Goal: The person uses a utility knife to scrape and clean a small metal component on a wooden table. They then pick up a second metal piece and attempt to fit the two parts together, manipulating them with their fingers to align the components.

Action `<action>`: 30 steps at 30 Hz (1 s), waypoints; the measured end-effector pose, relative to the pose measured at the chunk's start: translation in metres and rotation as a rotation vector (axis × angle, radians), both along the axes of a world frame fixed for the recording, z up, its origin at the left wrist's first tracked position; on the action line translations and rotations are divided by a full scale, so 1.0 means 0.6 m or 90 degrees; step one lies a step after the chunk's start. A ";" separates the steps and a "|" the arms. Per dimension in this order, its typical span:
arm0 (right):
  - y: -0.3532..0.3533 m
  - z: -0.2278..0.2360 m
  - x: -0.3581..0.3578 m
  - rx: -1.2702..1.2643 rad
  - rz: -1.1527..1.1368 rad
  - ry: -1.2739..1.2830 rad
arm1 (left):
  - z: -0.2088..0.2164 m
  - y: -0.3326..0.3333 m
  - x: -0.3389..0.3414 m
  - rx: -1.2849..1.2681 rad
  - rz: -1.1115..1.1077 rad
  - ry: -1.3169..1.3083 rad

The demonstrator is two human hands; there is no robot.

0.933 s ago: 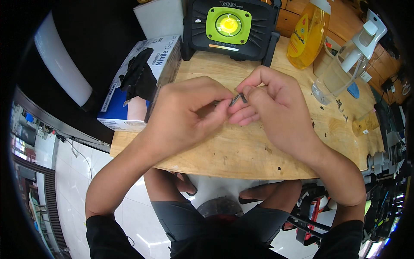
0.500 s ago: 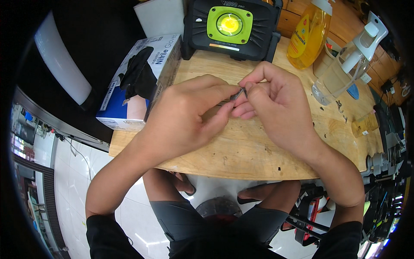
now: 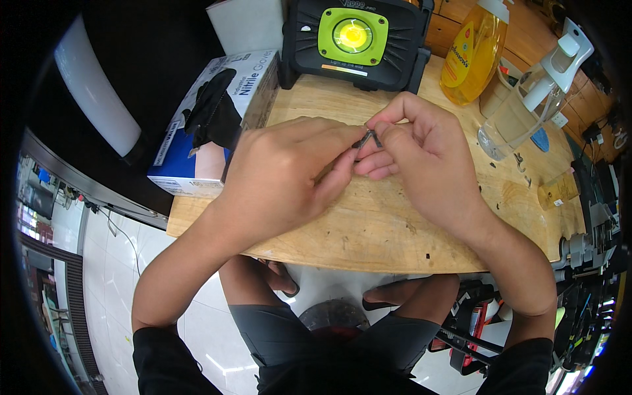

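Over the wooden table, my left hand (image 3: pixel 286 161) and my right hand (image 3: pixel 424 151) meet at the fingertips. Between them is a small dark, thin piece (image 3: pixel 366 139), too small to name. Thumb and forefinger of the left hand pinch its left end. On its other end, the right thumb and forefinger are closed, with the remaining right fingers curled beneath. Part of the piece is covered by the fingers.
A lit work lamp (image 3: pixel 353 46) stands at the back. Left of it is a glove box (image 3: pixel 253 79) with a black glove (image 3: pixel 214 108) poking out. At right are a yellow bottle (image 3: pixel 471 56), a clear spray bottle (image 3: pixel 526 108) and dark scraps (image 3: pixel 520 162).
The small dark piece has tilted slightly between the fingertips and more of it shows. Both hands stay in nearly the same place, still pinching.
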State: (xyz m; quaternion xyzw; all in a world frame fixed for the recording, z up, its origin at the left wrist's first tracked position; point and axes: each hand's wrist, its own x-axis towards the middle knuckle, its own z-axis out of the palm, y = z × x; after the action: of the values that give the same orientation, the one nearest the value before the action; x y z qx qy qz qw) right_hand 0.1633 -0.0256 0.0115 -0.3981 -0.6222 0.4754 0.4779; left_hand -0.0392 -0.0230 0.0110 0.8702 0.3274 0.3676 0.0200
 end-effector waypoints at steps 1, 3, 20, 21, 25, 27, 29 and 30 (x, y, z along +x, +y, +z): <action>0.000 -0.001 -0.001 0.001 0.000 0.008 | 0.002 -0.001 0.000 0.000 0.006 0.011; 0.001 -0.001 -0.002 0.004 0.000 0.010 | 0.002 0.000 0.000 0.008 0.003 0.014; 0.009 -0.014 0.001 0.040 -0.027 -0.077 | 0.006 -0.001 0.029 0.177 0.096 0.220; 0.009 -0.013 0.001 0.044 -0.031 -0.071 | 0.007 0.001 0.031 0.200 0.088 0.221; 0.012 -0.006 0.003 0.077 -0.039 -0.056 | 0.011 0.015 0.029 0.242 0.049 0.170; 0.011 -0.004 0.005 0.094 -0.042 -0.055 | 0.006 0.024 0.025 0.252 0.028 0.136; 0.010 -0.004 0.005 0.102 -0.045 -0.052 | 0.002 0.031 0.022 0.251 0.012 0.109; 0.009 -0.004 0.004 0.085 -0.039 -0.040 | 0.002 0.033 0.022 0.247 0.007 0.099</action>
State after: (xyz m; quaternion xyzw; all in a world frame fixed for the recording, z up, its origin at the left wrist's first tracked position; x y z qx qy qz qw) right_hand 0.1657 -0.0205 0.0094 -0.3988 -0.6547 0.4054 0.4980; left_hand -0.0262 -0.0029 0.0120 0.8819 0.2557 0.3552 -0.1751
